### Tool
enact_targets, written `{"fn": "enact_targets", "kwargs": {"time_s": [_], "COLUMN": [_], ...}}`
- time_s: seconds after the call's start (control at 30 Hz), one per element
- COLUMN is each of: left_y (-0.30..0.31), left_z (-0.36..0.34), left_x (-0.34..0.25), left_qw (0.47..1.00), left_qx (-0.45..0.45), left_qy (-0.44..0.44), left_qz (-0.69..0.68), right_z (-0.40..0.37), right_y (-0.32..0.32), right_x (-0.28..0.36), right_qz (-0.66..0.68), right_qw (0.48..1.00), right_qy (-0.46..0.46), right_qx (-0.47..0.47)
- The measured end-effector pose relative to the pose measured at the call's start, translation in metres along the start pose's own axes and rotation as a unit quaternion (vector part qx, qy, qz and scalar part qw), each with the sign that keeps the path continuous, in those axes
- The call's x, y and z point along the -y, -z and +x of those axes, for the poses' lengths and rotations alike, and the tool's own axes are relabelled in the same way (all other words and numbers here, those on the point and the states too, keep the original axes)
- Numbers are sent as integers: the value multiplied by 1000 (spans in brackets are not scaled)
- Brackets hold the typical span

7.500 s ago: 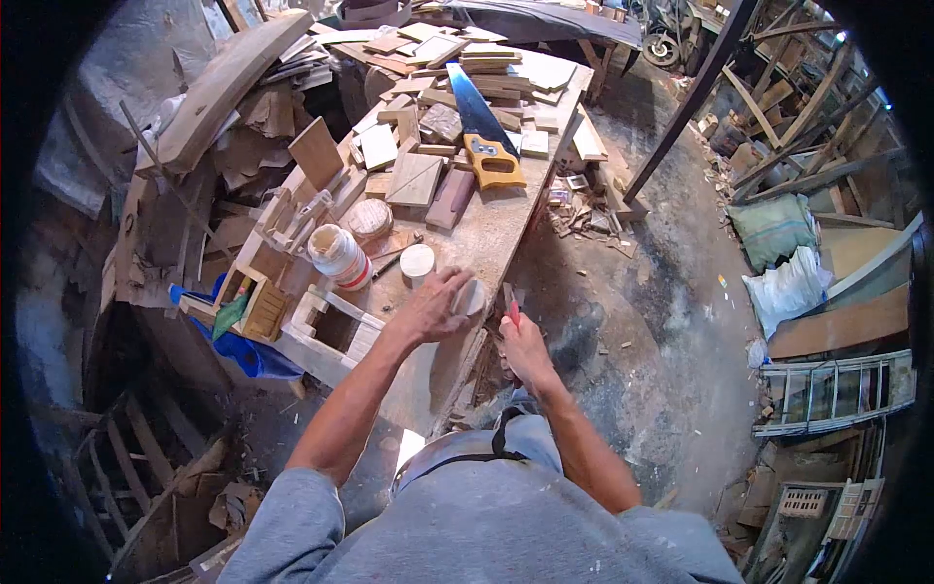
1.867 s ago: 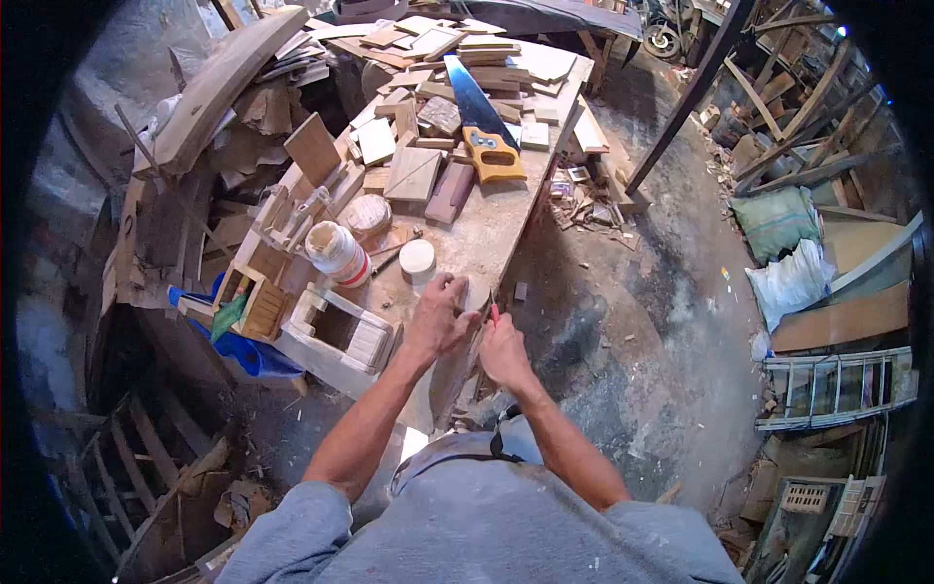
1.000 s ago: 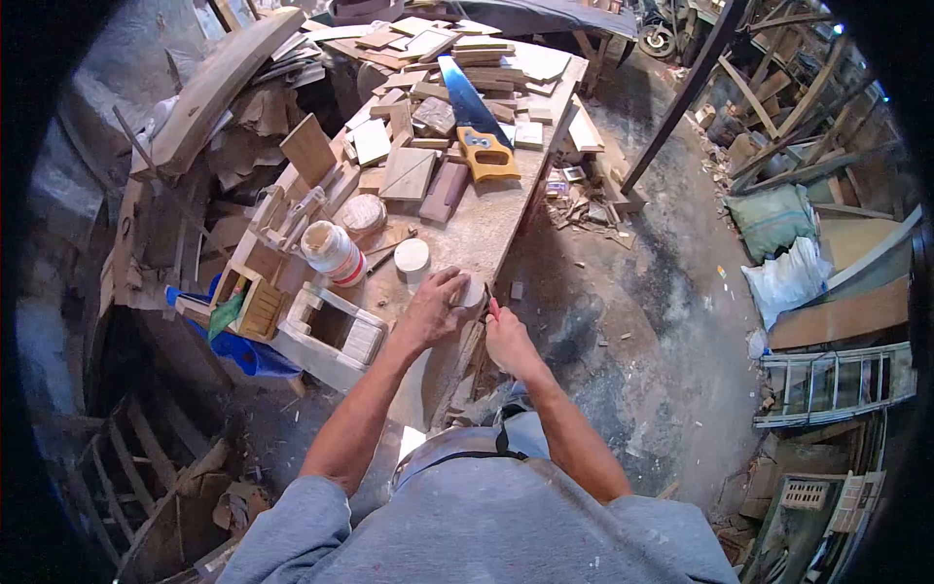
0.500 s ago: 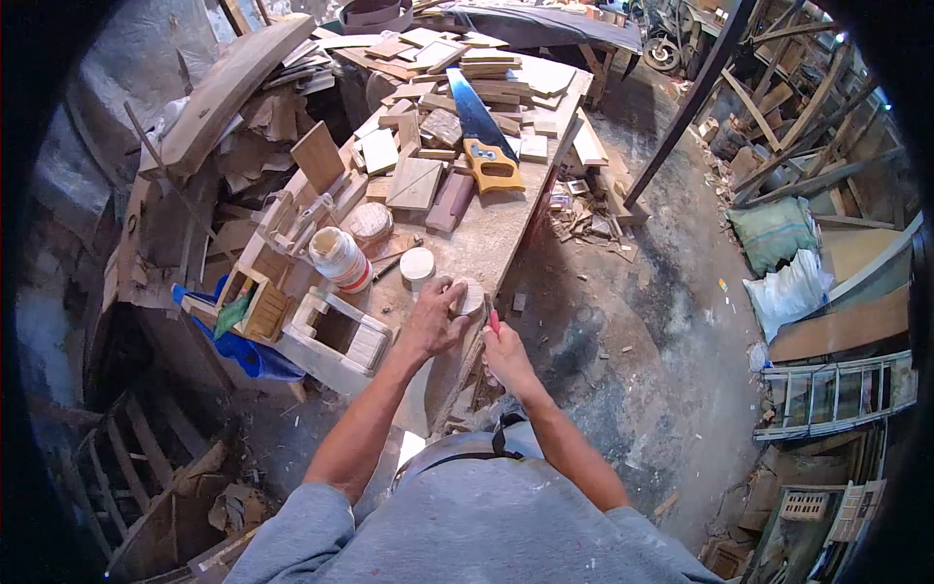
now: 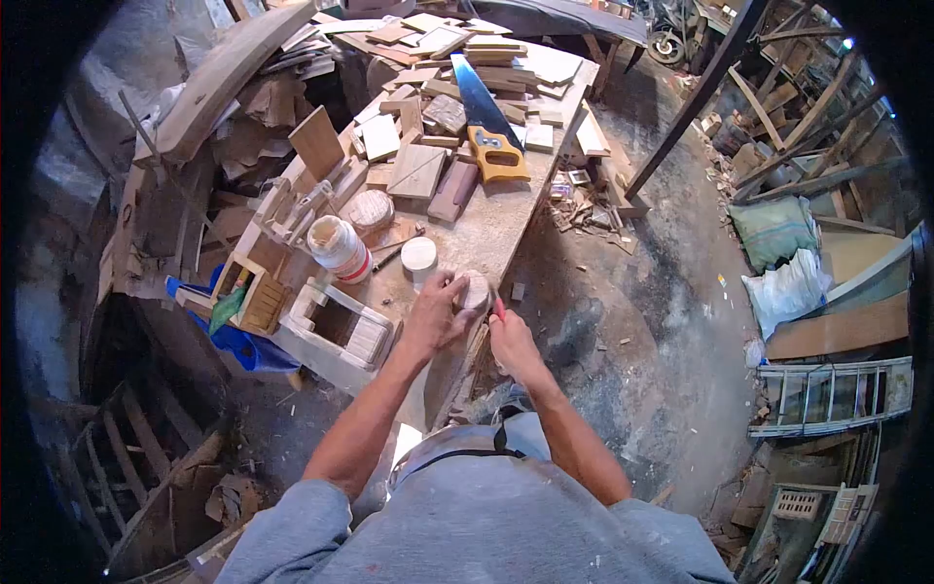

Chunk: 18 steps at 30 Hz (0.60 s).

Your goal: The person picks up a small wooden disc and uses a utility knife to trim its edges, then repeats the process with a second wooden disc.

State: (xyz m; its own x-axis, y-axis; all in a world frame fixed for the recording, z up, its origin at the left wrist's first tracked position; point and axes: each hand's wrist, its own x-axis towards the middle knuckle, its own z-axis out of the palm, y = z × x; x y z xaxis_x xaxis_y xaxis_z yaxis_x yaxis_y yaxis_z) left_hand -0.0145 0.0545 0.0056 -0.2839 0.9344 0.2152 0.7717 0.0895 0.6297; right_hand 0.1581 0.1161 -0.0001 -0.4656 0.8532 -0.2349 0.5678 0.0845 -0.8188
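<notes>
My left hand [image 5: 436, 313] grips a round wooden disc [image 5: 473, 289] at the near right edge of the workbench. In my right hand [image 5: 518, 343] is a red-handled tool [image 5: 499, 309], held against the right side of the disc; its working end is too small to make out. Just beyond my left hand stands a pale round piece with a white top [image 5: 419, 255]. Left of that are an open jar with a red-and-white label [image 5: 341, 250] and a round wooden block [image 5: 371, 209]. A frame of pale wood [image 5: 341, 328] lies nearest my left forearm.
A yellow-handled handsaw [image 5: 492, 136] lies on the workbench [image 5: 486, 243] beside piled wood offcuts [image 5: 418, 107]. A small wooden box [image 5: 255, 297] sits at the left edge. A dark post [image 5: 691, 97], sacks [image 5: 788, 287] and a ladder [image 5: 832, 397] are on the right.
My right hand and the red-handled tool have shifted slightly to the right along the disc's side. The left hand keeps its hold on the disc.
</notes>
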Motion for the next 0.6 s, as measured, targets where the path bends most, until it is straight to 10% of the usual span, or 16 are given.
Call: {"fn": "enact_targets", "kwargs": {"time_s": [0.6], "left_y": [-1], "left_z": [-3], "left_x": [-22], "left_qw": [999], "left_qx": [-4], "left_qy": [35], "left_qz": [6], "right_z": [-5], "right_y": [-17], "right_x": [-12], "right_qz": [0], "right_qw": [1000], "right_qy": [13], "right_qx": [-27]}}
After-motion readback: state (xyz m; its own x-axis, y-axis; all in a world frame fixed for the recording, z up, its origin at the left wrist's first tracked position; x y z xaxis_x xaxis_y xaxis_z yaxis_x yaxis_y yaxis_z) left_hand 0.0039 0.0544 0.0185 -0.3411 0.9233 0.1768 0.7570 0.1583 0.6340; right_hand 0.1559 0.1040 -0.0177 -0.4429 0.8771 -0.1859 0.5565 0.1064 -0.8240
